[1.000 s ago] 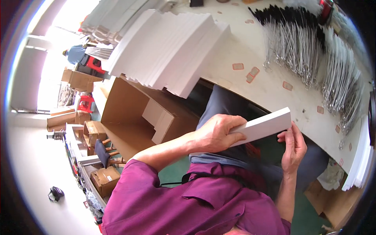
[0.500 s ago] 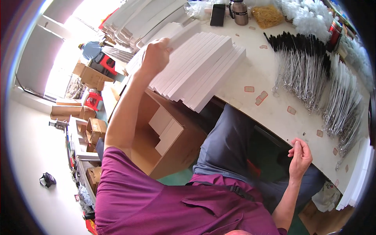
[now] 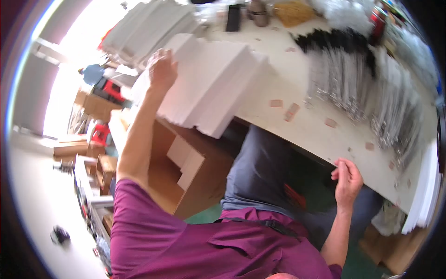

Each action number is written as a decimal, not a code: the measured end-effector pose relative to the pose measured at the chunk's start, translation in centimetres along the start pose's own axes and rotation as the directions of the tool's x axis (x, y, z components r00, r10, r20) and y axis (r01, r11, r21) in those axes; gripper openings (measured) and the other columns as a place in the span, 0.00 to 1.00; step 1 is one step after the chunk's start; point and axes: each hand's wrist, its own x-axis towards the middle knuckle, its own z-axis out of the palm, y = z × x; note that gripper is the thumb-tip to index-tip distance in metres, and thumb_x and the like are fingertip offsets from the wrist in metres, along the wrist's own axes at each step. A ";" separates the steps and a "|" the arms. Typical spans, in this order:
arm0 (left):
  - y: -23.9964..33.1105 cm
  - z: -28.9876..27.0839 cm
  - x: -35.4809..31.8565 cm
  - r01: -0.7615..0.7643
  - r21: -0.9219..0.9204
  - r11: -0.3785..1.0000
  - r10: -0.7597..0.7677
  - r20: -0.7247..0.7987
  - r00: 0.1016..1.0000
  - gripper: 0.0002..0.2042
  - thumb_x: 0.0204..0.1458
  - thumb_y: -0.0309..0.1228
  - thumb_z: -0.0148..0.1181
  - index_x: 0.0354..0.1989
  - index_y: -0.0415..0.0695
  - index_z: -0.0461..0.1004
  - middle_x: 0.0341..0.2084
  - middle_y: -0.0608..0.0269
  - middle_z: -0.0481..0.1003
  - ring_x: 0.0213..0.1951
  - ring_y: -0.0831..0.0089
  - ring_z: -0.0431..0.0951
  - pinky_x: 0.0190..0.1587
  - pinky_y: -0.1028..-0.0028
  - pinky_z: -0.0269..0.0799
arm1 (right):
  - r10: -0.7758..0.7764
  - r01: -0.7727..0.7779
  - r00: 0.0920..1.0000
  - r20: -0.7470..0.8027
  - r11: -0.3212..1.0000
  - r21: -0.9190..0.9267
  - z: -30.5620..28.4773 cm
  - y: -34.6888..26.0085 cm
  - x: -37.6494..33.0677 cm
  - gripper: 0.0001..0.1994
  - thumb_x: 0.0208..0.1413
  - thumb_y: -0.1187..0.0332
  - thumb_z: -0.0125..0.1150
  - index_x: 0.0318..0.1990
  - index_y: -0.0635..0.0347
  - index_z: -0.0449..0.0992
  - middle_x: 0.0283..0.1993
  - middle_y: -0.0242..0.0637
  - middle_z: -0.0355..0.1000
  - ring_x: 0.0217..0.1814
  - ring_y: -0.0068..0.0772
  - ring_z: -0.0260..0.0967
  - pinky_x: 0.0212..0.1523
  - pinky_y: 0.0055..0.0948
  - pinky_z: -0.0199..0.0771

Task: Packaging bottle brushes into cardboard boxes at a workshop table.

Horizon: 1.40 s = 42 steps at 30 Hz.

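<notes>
A block of long white narrow cartons (image 3: 204, 79) lies side by side at the table's left front, jutting past its edge. My left hand (image 3: 162, 72) is on or just above the far left end of these cartons. Its fingers are smeared by motion, and whether they grip a carton is unclear. My right hand (image 3: 348, 181) hovers by the table's front edge, fingers curled in toward the thumb, with nothing visible in them. Thin wire brushes with black bristles (image 3: 337, 44) lie in a heap beyond it, beside similar brushes with white bristles (image 3: 399, 102).
Below the cartons stands an open cardboard box (image 3: 195, 181). More white cartons (image 3: 148, 32) are piled at the far left. Along the back are a phone (image 3: 233, 18), a metal mug (image 3: 258, 13), a yellowish bag (image 3: 293, 13) and a red can (image 3: 377, 23). Small reddish patches (image 3: 291, 112) dot the table.
The view has shifted, moving the table and brushes leftward in the picture, and is now blurred. My left hand has left the raised carton it held and sits farther left along the block. My right hand keeps its curled pose.
</notes>
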 end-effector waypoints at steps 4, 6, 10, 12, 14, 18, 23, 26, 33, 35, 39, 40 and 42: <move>7.5 -5.3 -0.8 -0.147 -0.362 0.921 0.127 -0.079 0.989 0.21 0.56 0.34 0.67 0.57 0.41 0.76 0.59 0.44 0.75 0.60 0.46 0.74 0.64 0.55 0.68 | -0.023 0.021 0.999 -0.037 0.998 -0.055 -1.4 -0.8 -0.9 0.07 0.66 0.73 0.60 0.42 0.69 0.81 0.32 0.36 0.80 0.29 0.20 0.75 0.32 0.21 0.76; 13.2 -9.1 -2.5 -0.192 -0.559 0.806 0.199 -0.049 0.979 0.19 0.56 0.29 0.67 0.56 0.39 0.77 0.57 0.44 0.76 0.59 0.45 0.75 0.62 0.56 0.71 | -0.101 0.083 0.988 -0.117 0.985 -0.153 -2.9 -0.9 -1.4 0.06 0.65 0.74 0.61 0.42 0.69 0.81 0.32 0.38 0.81 0.30 0.21 0.77 0.33 0.22 0.77; 20.8 -12.1 -6.3 -0.221 -0.807 0.548 0.342 -0.025 0.939 0.20 0.54 0.27 0.68 0.55 0.38 0.77 0.57 0.42 0.75 0.59 0.45 0.76 0.62 0.56 0.71 | -0.320 0.137 0.894 -0.313 0.862 -0.488 -9.8 -0.7 -1.6 0.07 0.64 0.72 0.63 0.43 0.67 0.81 0.34 0.43 0.81 0.34 0.33 0.80 0.36 0.28 0.79; 24.3 -11.3 -7.6 -0.190 -0.850 0.492 0.364 0.003 0.931 0.20 0.55 0.30 0.68 0.57 0.38 0.76 0.59 0.42 0.74 0.61 0.44 0.75 0.63 0.55 0.71 | -0.394 0.056 0.841 -0.371 0.745 -0.665 -14.5 -0.7 -2.0 0.10 0.61 0.72 0.65 0.48 0.65 0.79 0.43 0.48 0.80 0.39 0.42 0.80 0.40 0.34 0.80; 27.5 -10.8 -7.7 -0.152 -0.904 0.399 0.380 0.012 0.925 0.19 0.57 0.30 0.67 0.56 0.37 0.76 0.59 0.40 0.74 0.61 0.43 0.74 0.63 0.54 0.70 | -0.453 -0.067 0.801 -0.390 0.580 -0.812 -19.9 0.1 -3.0 0.14 0.60 0.70 0.65 0.52 0.66 0.77 0.50 0.51 0.78 0.50 0.49 0.78 0.51 0.41 0.78; 31.2 -6.8 -8.9 -0.256 -0.881 0.398 0.399 -0.085 0.913 0.16 0.57 0.25 0.64 0.54 0.36 0.77 0.58 0.41 0.75 0.61 0.45 0.74 0.65 0.55 0.67 | -0.415 -0.382 0.769 -0.486 0.312 -0.870 -28.9 2.1 -4.7 0.24 0.59 0.63 0.65 0.59 0.69 0.72 0.62 0.55 0.69 0.68 0.57 0.64 0.70 0.49 0.63; 31.6 -6.8 -9.8 -0.329 -0.851 0.409 0.366 -0.178 0.914 0.16 0.55 0.24 0.64 0.52 0.32 0.76 0.56 0.39 0.76 0.60 0.40 0.73 0.64 0.51 0.66 | -0.358 -0.552 0.759 -0.544 0.089 -0.829 -33.7 2.4 -4.3 0.29 0.57 0.65 0.65 0.64 0.69 0.68 0.68 0.56 0.63 0.74 0.56 0.57 0.73 0.51 0.57; 31.8 -6.2 -9.9 -0.341 -0.841 0.419 0.363 -0.189 0.912 0.16 0.56 0.24 0.63 0.52 0.33 0.76 0.56 0.40 0.76 0.60 0.41 0.73 0.64 0.51 0.66 | -0.257 -0.607 0.773 -0.580 -0.034 -0.794 -34.7 2.7 -3.9 0.31 0.54 0.65 0.67 0.65 0.68 0.68 0.68 0.55 0.64 0.73 0.56 0.58 0.74 0.50 0.57; 31.8 -6.7 -9.8 -0.347 -0.815 0.464 0.361 -0.184 0.914 0.14 0.57 0.22 0.61 0.51 0.33 0.77 0.55 0.40 0.76 0.60 0.42 0.74 0.65 0.53 0.66 | -0.290 -0.552 0.794 -0.534 0.022 -0.834 -37.0 3.3 -3.4 0.27 0.54 0.66 0.68 0.60 0.67 0.71 0.62 0.54 0.70 0.68 0.55 0.64 0.70 0.50 0.61; 31.8 -6.3 -9.8 -0.343 -0.813 0.471 0.361 -0.177 0.915 0.14 0.57 0.22 0.61 0.52 0.34 0.76 0.55 0.40 0.76 0.60 0.42 0.74 0.65 0.53 0.65 | -0.299 -0.563 0.785 -0.542 0.019 -0.826 -36.5 2.7 -3.2 0.25 0.52 0.66 0.71 0.56 0.67 0.74 0.58 0.53 0.73 0.65 0.54 0.66 0.68 0.49 0.64; 31.8 -6.2 -9.8 -0.349 -0.812 0.468 0.356 -0.188 0.915 0.16 0.54 0.22 0.62 0.51 0.34 0.77 0.56 0.41 0.76 0.60 0.41 0.73 0.65 0.51 0.66 | -0.316 -0.562 0.749 -0.582 0.162 -0.811 -35.6 1.1 -2.9 0.26 0.50 0.64 0.73 0.55 0.68 0.75 0.57 0.52 0.74 0.64 0.54 0.68 0.67 0.47 0.66; 31.8 -6.3 -9.8 -0.350 -0.814 0.464 0.353 -0.192 0.915 0.16 0.54 0.22 0.62 0.51 0.34 0.77 0.56 0.41 0.76 0.60 0.41 0.73 0.65 0.51 0.66 | -0.277 -0.561 0.762 -0.586 0.170 -0.810 -35.9 0.9 -2.8 0.27 0.49 0.63 0.74 0.55 0.67 0.75 0.57 0.52 0.74 0.64 0.54 0.68 0.66 0.46 0.66; 31.7 -6.1 -9.8 -0.353 -0.811 0.467 0.352 -0.195 0.915 0.16 0.54 0.23 0.62 0.51 0.34 0.77 0.56 0.41 0.76 0.60 0.41 0.73 0.65 0.51 0.66 | -0.238 -0.560 0.773 -0.588 0.179 -0.809 -36.0 0.8 -2.8 0.28 0.49 0.63 0.75 0.55 0.67 0.75 0.57 0.51 0.74 0.64 0.54 0.68 0.66 0.45 0.67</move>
